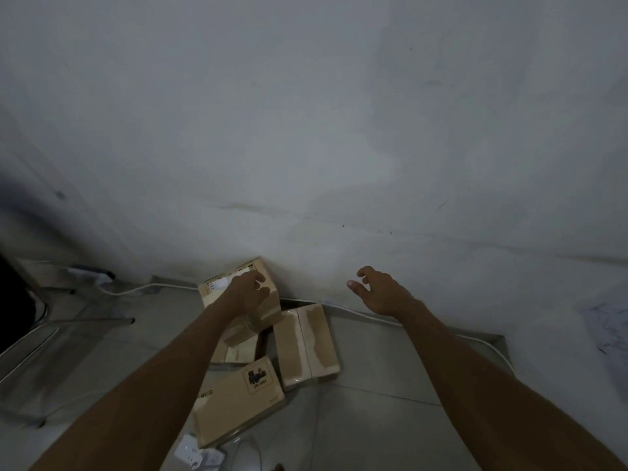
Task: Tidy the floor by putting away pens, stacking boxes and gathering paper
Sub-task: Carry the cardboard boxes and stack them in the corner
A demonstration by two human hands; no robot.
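Several brown cardboard boxes lie on the tiled floor against a white wall. My left hand [249, 290] rests on top of the labelled box [217, 283] nearest the wall, fingers loosely curled over its top face. Below it sits another box [238, 345], partly hidden by my left forearm. A taped box [307, 345] lies to the right. A flat box with a black printed mark [238, 399] lies closest to me. My right hand [380, 290] hovers in the air right of the boxes, fingers spread and relaxed, holding nothing.
A white power strip [198, 453] with a cable lies at the bottom. A white cable [136, 289] runs along the wall base. Metal chair legs [68, 326] stand at the left. A marked sheet of paper [608, 331] shows at the right edge.
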